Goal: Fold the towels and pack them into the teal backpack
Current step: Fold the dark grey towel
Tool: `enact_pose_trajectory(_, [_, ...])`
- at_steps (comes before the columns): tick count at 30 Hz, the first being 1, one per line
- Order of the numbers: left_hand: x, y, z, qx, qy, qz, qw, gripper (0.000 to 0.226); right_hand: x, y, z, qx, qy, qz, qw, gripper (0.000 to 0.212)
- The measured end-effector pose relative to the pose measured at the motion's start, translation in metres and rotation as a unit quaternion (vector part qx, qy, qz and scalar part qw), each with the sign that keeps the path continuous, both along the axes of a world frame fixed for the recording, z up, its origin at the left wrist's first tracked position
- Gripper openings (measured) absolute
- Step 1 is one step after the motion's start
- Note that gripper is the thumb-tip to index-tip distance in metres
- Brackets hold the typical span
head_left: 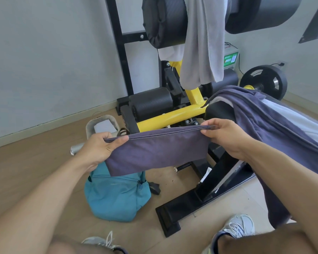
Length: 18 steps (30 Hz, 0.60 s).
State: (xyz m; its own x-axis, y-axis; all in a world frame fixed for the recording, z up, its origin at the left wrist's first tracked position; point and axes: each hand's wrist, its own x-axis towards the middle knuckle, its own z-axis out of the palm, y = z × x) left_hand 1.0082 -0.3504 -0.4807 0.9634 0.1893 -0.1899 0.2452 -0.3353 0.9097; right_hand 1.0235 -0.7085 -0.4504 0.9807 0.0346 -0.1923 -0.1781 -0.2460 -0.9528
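Observation:
A folded dark purple-grey towel (156, 151) hangs stretched between my hands. My left hand (101, 149) pinches its upper left corner and my right hand (226, 136) pinches its upper right corner. Directly below it the teal backpack (116, 195) stands on the wooden floor, its top hidden behind the towel. A light grey towel (202, 46) hangs over a black padded roller of the gym machine above. Another dark purple-grey towel (264, 121) is draped over the bench at the right.
A yellow and black gym machine (173, 114) fills the middle, its black base foot (182, 208) lying beside the backpack. A weight plate (264, 81) sits at the back right. A grey bag (103, 125) and a metal bottle (76, 149) lie behind my left hand. My shoes are at the bottom.

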Motion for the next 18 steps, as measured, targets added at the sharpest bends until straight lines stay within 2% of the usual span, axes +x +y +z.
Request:
enact_pose_trajectory(2, [-0.001, 0.000, 0.001, -0.006, -0.009, -0.023, 1.000, 0.059, 0.002, -0.002, -0.002, -0.009, -0.002, -0.011, 1.000, 0.015])
enact_pose_trajectory(4, [-0.002, -0.001, 0.005, -0.039, -0.017, -0.035, 0.998, 0.061, 0.004, -0.002, -0.003, -0.023, 0.003, -0.027, 0.999, 0.014])
enact_pose_trajectory(6, [-0.001, -0.001, 0.006, -0.113, 0.008, -0.021, 0.993, 0.064, 0.006, 0.000, -0.003, -0.037, 0.026, -0.031, 0.998, 0.015])
enact_pose_trajectory(9, [0.000, -0.004, 0.007, -0.207, 0.097, 0.017, 0.973, 0.066, 0.007, 0.006, -0.003, -0.047, 0.060, -0.041, 0.996, 0.015])
enact_pose_trajectory(13, [-0.001, -0.001, 0.005, -0.242, 0.232, 0.048, 0.941, 0.054, 0.009, 0.013, -0.008, -0.035, 0.061, -0.065, 0.995, 0.015])
enact_pose_trajectory(16, [-0.002, 0.001, 0.002, -0.276, 0.223, 0.066, 0.933, 0.044, 0.010, 0.017, -0.011, -0.042, 0.037, -0.088, 0.995, 0.013])
enact_pose_trajectory(18, [-0.003, -0.001, 0.002, -0.302, 0.191, 0.067, 0.932, 0.050, 0.011, 0.019, -0.014, -0.082, 0.004, -0.110, 0.991, 0.014])
